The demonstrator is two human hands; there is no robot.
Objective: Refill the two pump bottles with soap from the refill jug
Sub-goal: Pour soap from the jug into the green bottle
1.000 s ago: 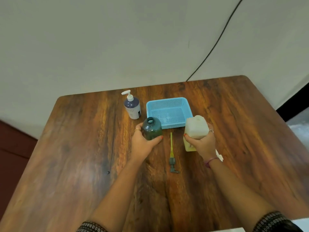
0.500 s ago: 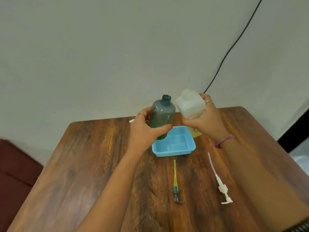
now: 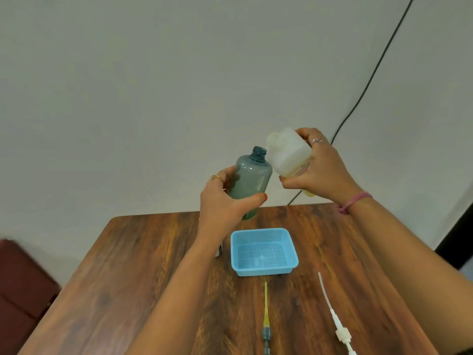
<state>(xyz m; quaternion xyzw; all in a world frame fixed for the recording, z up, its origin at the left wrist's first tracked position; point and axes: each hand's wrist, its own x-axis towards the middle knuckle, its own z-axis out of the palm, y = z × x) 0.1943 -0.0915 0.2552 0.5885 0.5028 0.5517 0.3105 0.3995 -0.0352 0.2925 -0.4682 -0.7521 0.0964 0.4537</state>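
My left hand (image 3: 222,201) grips a grey-green translucent pump bottle (image 3: 252,179) with its neck uncapped, held in the air above the table. My right hand (image 3: 318,172) grips the white refill jug (image 3: 288,152), tilted with its top toward the bottle's neck, close beside it. On the table lie two removed pumps: a grey one with a yellow tube (image 3: 266,321) and a white one (image 3: 335,319). The second bottle (image 3: 220,249) is almost fully hidden behind my left forearm.
A light blue mesh basket (image 3: 263,270) stands on the wooden table (image 3: 143,265) below my hands. A black cable (image 3: 368,83) runs down the wall behind. A dark red seat (image 3: 23,283) is at the left.
Both hands have lifted the bottle and the jug from the table into the air. The jug has tipped toward the bottle's neck, and the view has tilted upward.
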